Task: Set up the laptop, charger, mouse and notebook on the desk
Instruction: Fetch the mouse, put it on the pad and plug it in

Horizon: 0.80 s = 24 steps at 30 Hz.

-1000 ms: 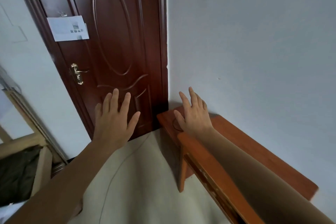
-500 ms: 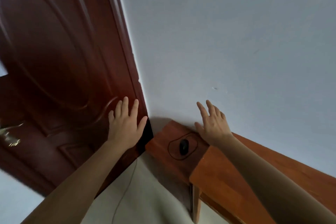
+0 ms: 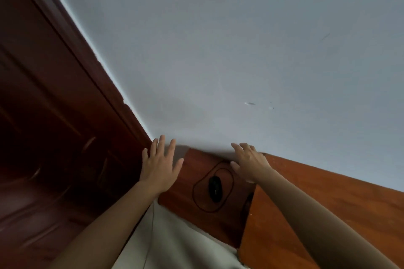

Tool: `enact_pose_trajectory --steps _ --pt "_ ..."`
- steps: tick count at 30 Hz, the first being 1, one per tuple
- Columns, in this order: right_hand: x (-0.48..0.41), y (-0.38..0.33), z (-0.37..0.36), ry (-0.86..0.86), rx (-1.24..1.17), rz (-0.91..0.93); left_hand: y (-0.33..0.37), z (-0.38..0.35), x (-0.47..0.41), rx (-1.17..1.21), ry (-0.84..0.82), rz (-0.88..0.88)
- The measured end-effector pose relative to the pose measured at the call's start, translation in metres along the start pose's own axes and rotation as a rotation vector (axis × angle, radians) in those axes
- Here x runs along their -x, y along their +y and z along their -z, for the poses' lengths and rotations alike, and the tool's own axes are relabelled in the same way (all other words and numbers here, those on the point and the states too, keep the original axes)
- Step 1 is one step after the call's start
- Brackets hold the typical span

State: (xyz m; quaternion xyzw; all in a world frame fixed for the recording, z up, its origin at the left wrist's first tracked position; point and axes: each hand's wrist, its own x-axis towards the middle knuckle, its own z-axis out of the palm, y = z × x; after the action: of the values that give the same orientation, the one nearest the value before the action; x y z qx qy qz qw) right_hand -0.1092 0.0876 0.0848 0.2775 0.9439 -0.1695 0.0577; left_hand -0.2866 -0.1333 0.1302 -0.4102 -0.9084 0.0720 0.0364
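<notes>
We see black oval mouse (image 3: 215, 189) lying on reddish wooden surface (image 3: 188, 209), thin cable (image 3: 194, 190) looped around it. Our left hand (image 3: 160, 166) and right hand (image 3: 251, 165): fingers spread, holding nothing.

grey wall (image 3: 218, 39), dark reddish wooden door (image 3: 43, 137), pale floor (image 3: 175, 247), orange-brown desk (image 3: 360, 203) against wall.

Black mouse (image 3: 215, 189) and cable (image 3: 197, 183), reddish-brown desk (image 3: 341, 203), dark-brown door (image 3: 54, 137)
</notes>
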Motion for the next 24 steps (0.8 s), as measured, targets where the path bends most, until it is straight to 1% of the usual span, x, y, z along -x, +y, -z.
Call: enact_pose_trajectory --steps 4,6,10,12,13,15,17,19,21,24 --pt "-0.021 0.026 -0.024 -0.076 -0.016 -0.143 0.004 -0.034 -0.056 -0.033 -0.067 -0.133" --pt "-0.031 0.036 -0.037 -0.103 -0.117 -0.272 0.01 -0.054 -0.091 -0.066 -0.119 -0.244" --pt "-0.047 0.042 -0.068 -0.127 -0.279 -0.479 0.031 -0.1 -0.14 -0.013 -0.176 -0.41" --pt "-0.055 0.035 -0.087 -0.174 -0.325 -0.539 0.038 -0.123 -0.16 0.017 -0.223 -0.478" --pt "-0.066 0.034 -0.108 -0.221 -0.345 -0.596 0.042 -0.149 -0.173 0.036 -0.265 -0.514" --pt "-0.065 0.028 -0.126 -0.262 -0.363 -0.63 0.049 -0.167 -0.176 0.064 -0.301 -0.536" --pt "-0.074 0.022 -0.158 -0.301 -0.415 -0.707 0.055 -0.201 -0.183 0.108 -0.403 -0.551" --pt "-0.079 0.014 -0.196 -0.31 -0.494 -0.808 0.059 -0.241 -0.184 0.186 -0.52 -0.529" --pt "-0.077 0.006 -0.227 -0.279 -0.554 -0.901 0.066 -0.264 -0.176 0.26 -0.613 -0.468" --pt "-0.075 0.0 -0.269 -0.245 -0.6 -1.047 0.082 -0.296 -0.164 0.348 -0.763 -0.293"
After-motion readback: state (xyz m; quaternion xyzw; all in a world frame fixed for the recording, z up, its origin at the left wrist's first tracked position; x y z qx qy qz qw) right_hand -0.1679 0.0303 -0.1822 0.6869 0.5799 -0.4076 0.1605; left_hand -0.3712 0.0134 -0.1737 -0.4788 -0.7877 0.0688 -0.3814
